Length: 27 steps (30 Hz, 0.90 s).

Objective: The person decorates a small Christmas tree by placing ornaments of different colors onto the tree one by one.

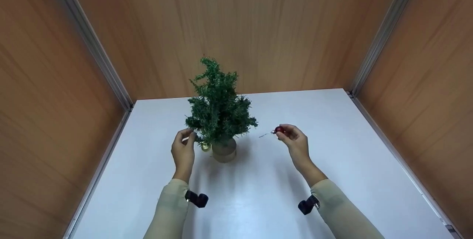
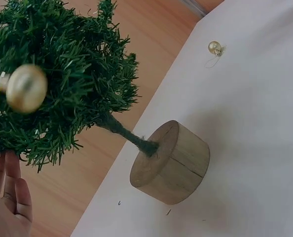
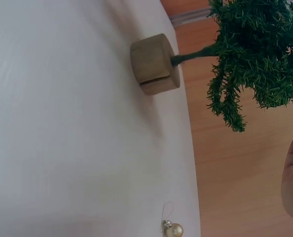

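Observation:
A small artificial Christmas tree [image 1: 220, 109] stands upright on a round wooden base [image 1: 224, 151]. At its lower left my left hand [image 1: 184, 150] pinches a branch tip between thumb and fingers; in the left wrist view the foliage partly hides those fingertips. Beside that hand a gold bauble [image 1: 206, 147] hangs under the branches. To the right of the tree, and apart from it, my right hand [image 1: 296, 144] pinches a red bauble [image 1: 279, 130] with a silver cap, its hanging loop pointing toward the tree. The right wrist view shows only part of this hand.
Another gold bauble [image 2: 215, 48] with a thread loop lies on the white table [image 2: 255, 148] in the left wrist view. The right wrist view also has a gold bauble [image 3: 174, 230] on the table. Wooden panels [image 1: 258, 28] enclose the back and sides.

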{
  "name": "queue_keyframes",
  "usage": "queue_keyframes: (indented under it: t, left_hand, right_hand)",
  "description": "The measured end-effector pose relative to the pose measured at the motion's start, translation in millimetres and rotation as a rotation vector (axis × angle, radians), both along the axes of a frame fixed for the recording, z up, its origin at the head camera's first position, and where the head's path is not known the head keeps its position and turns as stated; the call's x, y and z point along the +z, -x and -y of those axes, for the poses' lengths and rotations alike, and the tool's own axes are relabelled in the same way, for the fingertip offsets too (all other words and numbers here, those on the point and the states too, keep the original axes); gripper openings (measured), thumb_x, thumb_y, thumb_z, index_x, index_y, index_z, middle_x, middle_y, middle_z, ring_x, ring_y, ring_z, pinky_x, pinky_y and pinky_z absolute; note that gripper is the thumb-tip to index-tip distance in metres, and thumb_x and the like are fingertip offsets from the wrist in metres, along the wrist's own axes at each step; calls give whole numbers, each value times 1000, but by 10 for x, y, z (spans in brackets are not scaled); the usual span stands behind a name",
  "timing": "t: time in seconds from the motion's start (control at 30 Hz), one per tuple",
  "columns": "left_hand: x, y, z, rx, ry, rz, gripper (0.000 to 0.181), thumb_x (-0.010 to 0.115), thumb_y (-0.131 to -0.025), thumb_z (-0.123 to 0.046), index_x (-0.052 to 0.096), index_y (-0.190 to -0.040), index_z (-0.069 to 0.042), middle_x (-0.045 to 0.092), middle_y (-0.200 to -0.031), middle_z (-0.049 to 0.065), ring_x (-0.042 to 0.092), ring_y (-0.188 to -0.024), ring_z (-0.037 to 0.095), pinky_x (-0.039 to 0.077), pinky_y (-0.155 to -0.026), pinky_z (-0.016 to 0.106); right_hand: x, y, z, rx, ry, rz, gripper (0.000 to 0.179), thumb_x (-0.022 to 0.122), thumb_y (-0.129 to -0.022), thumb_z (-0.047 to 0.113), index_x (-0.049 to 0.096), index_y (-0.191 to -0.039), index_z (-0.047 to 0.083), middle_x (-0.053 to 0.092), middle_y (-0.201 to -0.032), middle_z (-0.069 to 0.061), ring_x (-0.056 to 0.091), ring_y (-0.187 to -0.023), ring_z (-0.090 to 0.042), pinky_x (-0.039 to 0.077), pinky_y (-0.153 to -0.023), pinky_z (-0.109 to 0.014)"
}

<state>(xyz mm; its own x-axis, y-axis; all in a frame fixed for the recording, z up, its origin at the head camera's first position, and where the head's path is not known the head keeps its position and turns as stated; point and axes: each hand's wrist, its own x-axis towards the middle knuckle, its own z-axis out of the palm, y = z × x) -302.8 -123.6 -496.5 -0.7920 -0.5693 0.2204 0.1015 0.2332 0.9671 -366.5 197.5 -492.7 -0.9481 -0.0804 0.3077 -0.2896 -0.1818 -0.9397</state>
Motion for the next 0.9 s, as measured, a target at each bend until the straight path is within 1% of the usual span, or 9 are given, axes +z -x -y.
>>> queue_keyframes:
  t: [0.1,0.27,0.43,0.67,0.9]
  left_hand:
    - [6,8,12,-4,-3,-1,21,56,-89,-31,58,-105,-17,55,-103,-2,55,-87,14,43,-73,32]
    - [1,14,15,5,-6,-3,18,57,-89,-27,58,-103,-16,56,-102,-2,55,-85,14,44,-73,31]
    - [-12,12,14,6,-7,-2,18,57,-89,-28,59,-103,-16,56,-101,-3,55,-84,13,44,-72,31]
    - [-27,-3,7,12,-18,12,16,56,-90,-26,58,-103,-18,56,-101,-3,55,-85,14,44,-72,33]
    - [-100,-50,11,29,-31,33,19,56,-89,-29,59,-104,-17,56,-101,-3,55,-85,13,43,-73,32]
  right_hand:
    - [0,5,9,3,-4,-5,46,73,-75,19,55,-110,-5,56,-101,-17,57,-91,-27,48,-77,-30]
    - [5,2,28,20,-17,14,48,73,-76,22,54,-111,-5,56,-102,-16,56,-92,-27,48,-77,-30]
    - [22,-2,59,42,-10,35,44,72,-77,20,55,-111,-2,55,-104,-16,56,-94,-26,47,-78,-30]
    - [28,20,88,48,14,23,41,73,-76,20,57,-108,1,55,-103,-17,57,-93,-26,48,-77,-31]
    - [14,15,111,50,17,36,41,74,-74,21,58,-107,1,55,-102,-16,57,-93,-27,48,-77,-31]
